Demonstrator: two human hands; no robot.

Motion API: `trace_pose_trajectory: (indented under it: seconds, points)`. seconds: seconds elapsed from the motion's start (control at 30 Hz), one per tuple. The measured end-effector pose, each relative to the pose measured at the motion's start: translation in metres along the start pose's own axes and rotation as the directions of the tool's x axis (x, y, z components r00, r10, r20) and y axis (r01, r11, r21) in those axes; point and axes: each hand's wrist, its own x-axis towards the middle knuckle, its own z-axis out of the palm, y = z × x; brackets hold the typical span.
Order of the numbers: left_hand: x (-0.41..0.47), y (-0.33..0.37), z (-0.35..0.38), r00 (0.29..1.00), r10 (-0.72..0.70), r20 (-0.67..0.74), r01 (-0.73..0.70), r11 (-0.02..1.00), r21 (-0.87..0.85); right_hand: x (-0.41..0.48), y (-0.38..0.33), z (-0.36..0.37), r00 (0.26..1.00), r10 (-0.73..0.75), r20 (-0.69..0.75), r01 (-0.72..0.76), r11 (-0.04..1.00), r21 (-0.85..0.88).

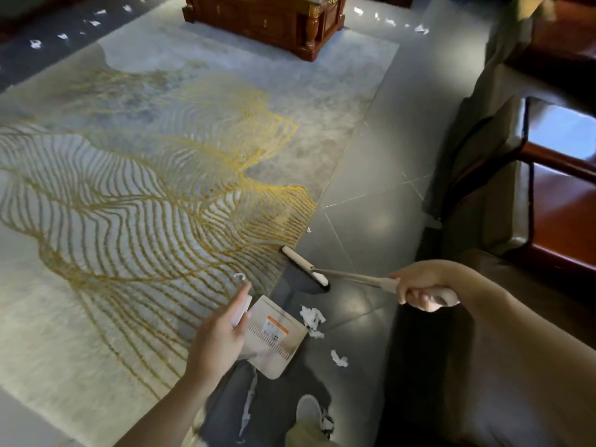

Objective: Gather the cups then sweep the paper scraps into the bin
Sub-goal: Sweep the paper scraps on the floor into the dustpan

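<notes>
My right hand (419,285) grips the cream handle of a small broom. The broom head (306,265) rests on the grey tile by the rug's edge. My left hand (222,330) holds the handle of a cream dustpan (277,333), whose mouth faces right on the floor. White paper scraps (311,317) lie just beyond the pan's lip, between pan and broom. Another scrap (339,358) lies on the tile nearer to me. A small curled scrap (240,276) sits on the rug above my left hand. No cups or bin are in view.
A grey rug with gold lines (145,188) covers the left floor. A carved wooden cabinet (267,21) stands at the far end, with more scraps (390,21) scattered beside it. A dark sofa and wooden table (548,188) line the right side. My shoe (309,411) is below the pan.
</notes>
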Motion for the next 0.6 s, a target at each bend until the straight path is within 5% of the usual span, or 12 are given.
trace_pose_trajectory:
  seconds: [0.2, 0.37, 0.6]
  points:
    - [-0.008, 0.002, 0.002, 0.998, 0.047, -0.04, -0.045, 0.998, 0.046, 0.033, -0.029, 0.017, 0.987, -0.049, -0.154, 0.062, 0.995, 0.077]
    - [0.002, 0.014, 0.017, 0.998, 0.065, -0.02, -0.065, 0.997, 0.031, 0.082, -0.052, 0.023, 0.938, -0.185, -0.291, 0.094, 0.949, -0.3]
    - [0.009, 0.009, 0.013, 0.994, 0.102, -0.028, -0.099, 0.992, 0.079, 0.08, -0.031, 0.037, 0.954, -0.106, -0.279, -0.069, 0.83, -0.553]
